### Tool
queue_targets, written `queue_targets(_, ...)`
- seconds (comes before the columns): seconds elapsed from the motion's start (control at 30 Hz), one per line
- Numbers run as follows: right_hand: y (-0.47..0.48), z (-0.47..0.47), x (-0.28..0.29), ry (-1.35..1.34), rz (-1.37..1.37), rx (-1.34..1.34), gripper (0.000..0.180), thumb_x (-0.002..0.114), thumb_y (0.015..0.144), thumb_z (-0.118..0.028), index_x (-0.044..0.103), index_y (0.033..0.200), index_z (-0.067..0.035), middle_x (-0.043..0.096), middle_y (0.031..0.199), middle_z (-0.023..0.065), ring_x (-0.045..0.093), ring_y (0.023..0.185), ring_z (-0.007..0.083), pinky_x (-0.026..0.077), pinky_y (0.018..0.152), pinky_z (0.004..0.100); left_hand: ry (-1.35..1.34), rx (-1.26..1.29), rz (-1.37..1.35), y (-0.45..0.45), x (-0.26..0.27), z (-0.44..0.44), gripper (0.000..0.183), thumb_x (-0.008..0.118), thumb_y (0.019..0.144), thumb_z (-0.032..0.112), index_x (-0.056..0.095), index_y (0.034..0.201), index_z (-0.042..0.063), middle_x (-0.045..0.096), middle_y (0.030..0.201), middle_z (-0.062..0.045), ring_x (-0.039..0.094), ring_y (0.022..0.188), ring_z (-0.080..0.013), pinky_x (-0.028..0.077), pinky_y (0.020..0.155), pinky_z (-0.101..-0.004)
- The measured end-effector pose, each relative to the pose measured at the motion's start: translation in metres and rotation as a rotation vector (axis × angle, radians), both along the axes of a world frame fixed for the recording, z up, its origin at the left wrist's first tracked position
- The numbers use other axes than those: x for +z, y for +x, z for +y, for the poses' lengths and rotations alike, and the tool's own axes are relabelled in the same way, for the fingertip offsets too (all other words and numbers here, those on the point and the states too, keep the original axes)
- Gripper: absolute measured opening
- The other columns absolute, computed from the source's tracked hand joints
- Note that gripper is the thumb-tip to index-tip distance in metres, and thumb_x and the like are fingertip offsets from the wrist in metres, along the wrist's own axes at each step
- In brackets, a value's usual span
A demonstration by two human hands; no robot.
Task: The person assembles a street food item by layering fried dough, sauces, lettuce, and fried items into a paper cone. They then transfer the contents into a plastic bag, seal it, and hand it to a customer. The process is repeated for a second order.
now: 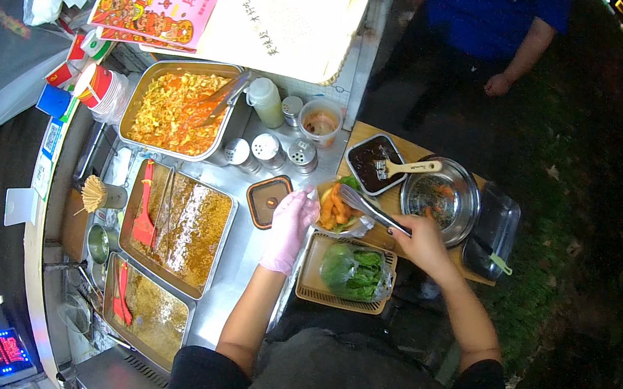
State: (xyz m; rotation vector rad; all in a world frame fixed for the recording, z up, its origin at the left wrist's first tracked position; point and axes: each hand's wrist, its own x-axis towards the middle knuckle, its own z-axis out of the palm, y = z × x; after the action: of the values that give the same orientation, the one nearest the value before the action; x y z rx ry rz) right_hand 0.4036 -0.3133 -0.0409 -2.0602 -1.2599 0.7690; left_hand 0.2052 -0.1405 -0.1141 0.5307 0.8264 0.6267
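Note:
My left hand (289,227), in a thin pink glove, is at the left edge of a plastic-wrapped bundle of fried pieces (335,208) and lettuce; whether its fingers grip the wrap cannot be told. From the right, my bare right hand (420,241) holds metal tongs (372,207), their tips at the fried pieces. Just above lies a brush with a pale handle (422,166) across a tray of dark sauce (361,154). A steel bowl (473,198) with orange and dark bits stands beyond my right hand. Below the bundle, bagged lettuce (360,269) lies in a tan basket (305,288).
Left are a tray of chopped food (172,111) with tongs and two griddle-like pans (193,238) (154,309) with red spatulas. Several shakers (269,150) and a squeeze bottle (265,101) stand above a lidded box (268,202). Another person (470,20) stands across.

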Motion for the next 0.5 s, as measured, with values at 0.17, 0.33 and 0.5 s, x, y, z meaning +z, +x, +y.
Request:
queue_targets(0.17,-0.004,0.008,-0.007,-0.101,-0.116,0.006,0.027,0.064,0.083,-0.016,0.067,0.108,-0.005,0.067,0.089,0.0167,0.063,0.078,0.0351,0.05,0.071,0.0428,0.069,0.064,0.052,0.002,0.003,-0.005,0.029,0.054,0.095,0.021,0.058,0.117,0.003,0.056,0.08,0.002,0.057,0.075,-0.0083,0.049,0.067,-0.0214)
queue_targets(0.33,-0.007,-0.002,0.023,0.023,-0.183,-0.01,0.028,0.063,0.084,-0.016,0.066,0.11,-0.005,0.065,0.087,0.0139,0.063,0.074,0.0336,0.05,0.068,0.0416,0.104,0.122,0.073,0.003,0.006,-0.009,0.025,0.052,0.096,0.019,0.059,0.114,0.003,0.058,0.084,-0.001,0.057,0.079,-0.0097,0.049,0.072,-0.0223)
queue_targets(0.5,-0.031,0.001,0.023,-0.212,-0.37,0.066,0.033,0.066,0.082,-0.018,0.064,0.111,-0.003,0.064,0.094,0.0132,0.064,0.081,0.0323,0.051,0.07,0.04,0.253,0.059,0.153,0.007,0.003,-0.013,0.028,0.052,0.096,0.022,0.059,0.116,0.003,0.057,0.085,-0.001,0.057,0.082,-0.0104,0.049,0.074,-0.0233)
